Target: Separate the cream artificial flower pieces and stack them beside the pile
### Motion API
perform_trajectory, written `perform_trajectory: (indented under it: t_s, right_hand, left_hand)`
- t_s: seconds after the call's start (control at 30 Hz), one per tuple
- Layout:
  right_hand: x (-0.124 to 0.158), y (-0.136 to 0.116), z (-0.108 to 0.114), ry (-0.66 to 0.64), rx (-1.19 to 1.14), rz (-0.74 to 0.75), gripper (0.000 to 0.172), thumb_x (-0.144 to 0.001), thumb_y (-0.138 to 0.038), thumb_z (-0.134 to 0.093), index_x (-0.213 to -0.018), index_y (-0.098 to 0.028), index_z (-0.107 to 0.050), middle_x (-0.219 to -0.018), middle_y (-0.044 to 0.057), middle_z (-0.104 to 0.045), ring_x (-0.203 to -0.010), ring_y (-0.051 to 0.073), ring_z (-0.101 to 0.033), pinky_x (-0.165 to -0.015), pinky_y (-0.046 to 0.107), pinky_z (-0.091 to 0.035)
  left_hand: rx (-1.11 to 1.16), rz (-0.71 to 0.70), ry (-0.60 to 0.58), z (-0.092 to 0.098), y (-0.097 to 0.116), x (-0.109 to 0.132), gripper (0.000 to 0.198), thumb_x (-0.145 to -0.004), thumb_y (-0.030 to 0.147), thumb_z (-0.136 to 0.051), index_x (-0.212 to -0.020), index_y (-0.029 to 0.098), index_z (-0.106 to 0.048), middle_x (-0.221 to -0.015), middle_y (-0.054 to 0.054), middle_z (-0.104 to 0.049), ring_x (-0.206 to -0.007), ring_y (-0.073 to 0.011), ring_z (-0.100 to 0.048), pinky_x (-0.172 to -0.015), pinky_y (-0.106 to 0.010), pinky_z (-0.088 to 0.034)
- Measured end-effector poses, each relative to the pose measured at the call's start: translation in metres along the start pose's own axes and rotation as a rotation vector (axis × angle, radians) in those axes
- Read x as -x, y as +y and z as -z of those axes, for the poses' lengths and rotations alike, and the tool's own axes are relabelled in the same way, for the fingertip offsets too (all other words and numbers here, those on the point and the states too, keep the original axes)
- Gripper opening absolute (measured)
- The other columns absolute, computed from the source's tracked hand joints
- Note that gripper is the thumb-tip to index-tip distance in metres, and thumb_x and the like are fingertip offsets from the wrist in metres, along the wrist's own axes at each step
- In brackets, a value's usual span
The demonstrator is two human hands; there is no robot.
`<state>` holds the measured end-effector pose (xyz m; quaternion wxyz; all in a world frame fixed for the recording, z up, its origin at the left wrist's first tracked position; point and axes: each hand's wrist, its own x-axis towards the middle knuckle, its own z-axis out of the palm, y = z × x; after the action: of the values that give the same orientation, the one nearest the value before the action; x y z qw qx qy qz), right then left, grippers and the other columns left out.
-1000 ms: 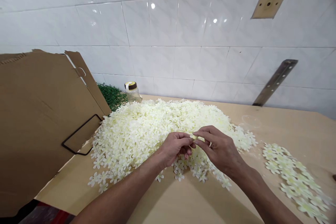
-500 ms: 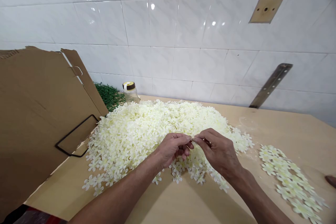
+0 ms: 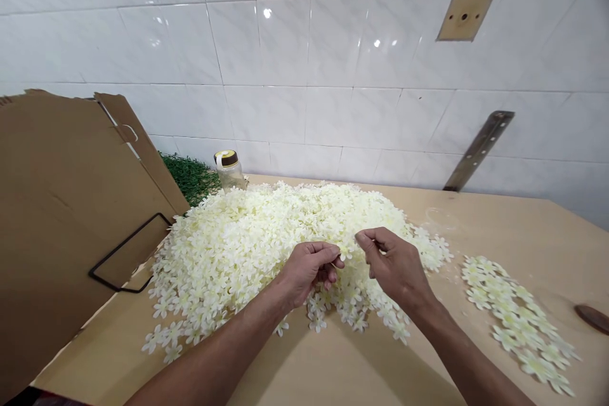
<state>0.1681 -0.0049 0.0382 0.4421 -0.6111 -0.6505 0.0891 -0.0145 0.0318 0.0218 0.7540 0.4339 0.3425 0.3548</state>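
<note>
A big heap of cream-white artificial flower petals (image 3: 266,235) covers the middle of the wooden table (image 3: 333,361). Just above its near edge are both my hands. My left hand (image 3: 309,266) is curled, thumb and fingers pinched on a small petal piece. A small gap separates it from my right hand (image 3: 394,263), whose thumb and forefinger are pinched together; what they hold is too small to make out. To the right lies a separate row of spread-out petals (image 3: 514,317).
A large cardboard sheet (image 3: 61,222) with a black wire handle stands at the left. Behind the heap are a small lidded jar (image 3: 228,168) and green artificial grass (image 3: 190,174). White tiled wall at the back; a metal strip (image 3: 478,149) leans on it. A dark object (image 3: 592,317) sits at the right edge.
My hands, pinched together on one petal before, have drawn apart, the right one moving slightly right. The view has shifted a little to the right.
</note>
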Motion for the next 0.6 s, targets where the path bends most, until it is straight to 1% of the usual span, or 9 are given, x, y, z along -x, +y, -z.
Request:
perform_trajectory:
  t_s: [0.07, 0.13, 0.23, 0.3, 0.37, 0.47, 0.6]
  right_hand:
    - [-0.004, 0.005, 0.005, 0.075, 0.025, 0.022, 0.028, -0.094, -0.044, -0.055, -0.087, -0.021, -0.071, -0.083, 0.005, -0.071, -0.065, 0.017, -0.064, -0.056, 0.028, -0.050]
    - [-0.008, 0.008, 0.010, 0.141, 0.078, 0.086, 0.023, -0.092, -0.040, -0.058, -0.091, -0.021, -0.072, -0.093, 0.006, -0.071, -0.065, 0.016, -0.063, -0.057, 0.028, -0.051]
    - [-0.009, 0.004, 0.013, 0.162, 0.127, 0.174, 0.019, -0.091, -0.033, -0.061, -0.099, -0.021, -0.072, -0.101, 0.006, -0.069, -0.060, 0.012, -0.058, -0.053, 0.026, -0.050]
    - [-0.006, -0.003, 0.012, 0.122, 0.106, 0.225, 0.018, -0.092, -0.031, -0.060, -0.100, -0.020, -0.071, -0.100, 0.007, -0.068, -0.057, 0.011, -0.055, -0.052, 0.026, -0.050]
    - [-0.001, -0.010, 0.007, 0.047, 0.063, 0.281, 0.018, -0.094, -0.031, -0.059, -0.101, -0.021, -0.071, -0.099, 0.008, -0.067, -0.058, 0.012, -0.054, -0.054, 0.027, -0.050]
    - [0.006, -0.013, -0.003, -0.055, 0.028, 0.347, 0.020, -0.095, -0.030, -0.057, -0.108, -0.022, -0.069, -0.099, 0.008, -0.066, -0.061, 0.013, -0.056, -0.056, 0.028, -0.052]
    - [0.008, -0.008, -0.011, -0.084, 0.029, 0.353, 0.016, -0.094, -0.027, -0.058, -0.104, -0.022, -0.070, -0.097, 0.007, -0.066, -0.068, 0.015, -0.061, -0.061, 0.027, -0.053]
  left_hand:
    - [-0.003, -0.007, 0.029, 0.003, -0.001, -0.002, 0.028, -0.072, 0.038, -0.077, -0.074, 0.012, -0.066, -0.077, -0.005, -0.067, -0.048, -0.0074, -0.052, -0.039, -0.020, -0.037]
    - [-0.005, -0.007, 0.043, 0.005, -0.001, -0.004, 0.027, -0.071, 0.037, -0.077, -0.074, 0.012, -0.066, -0.076, -0.005, -0.067, -0.048, -0.0077, -0.052, -0.039, -0.020, -0.037]
    - [-0.008, -0.009, 0.048, 0.007, 0.000, -0.004, 0.026, -0.071, 0.036, -0.076, -0.073, 0.012, -0.065, -0.076, -0.005, -0.067, -0.048, -0.0078, -0.052, -0.040, -0.021, -0.038]
    - [-0.019, -0.012, 0.042, 0.006, 0.001, -0.003, 0.026, -0.071, 0.036, -0.076, -0.072, 0.012, -0.065, -0.076, -0.005, -0.067, -0.048, -0.0076, -0.052, -0.040, -0.021, -0.039]
    - [-0.033, -0.014, 0.033, 0.005, 0.003, -0.002, 0.026, -0.072, 0.036, -0.075, -0.072, 0.012, -0.066, -0.075, -0.005, -0.067, -0.048, -0.0077, -0.052, -0.040, -0.021, -0.038]
    - [-0.050, -0.009, 0.030, 0.002, 0.006, 0.001, 0.026, -0.072, 0.036, -0.075, -0.071, 0.012, -0.067, -0.070, -0.005, -0.065, -0.045, -0.0079, -0.051, -0.038, -0.021, -0.037]
    - [-0.054, 0.003, 0.025, -0.001, 0.007, 0.002, 0.026, -0.072, 0.037, -0.074, -0.070, 0.012, -0.066, -0.058, -0.002, -0.060, -0.042, -0.0082, -0.048, -0.038, -0.021, -0.036]
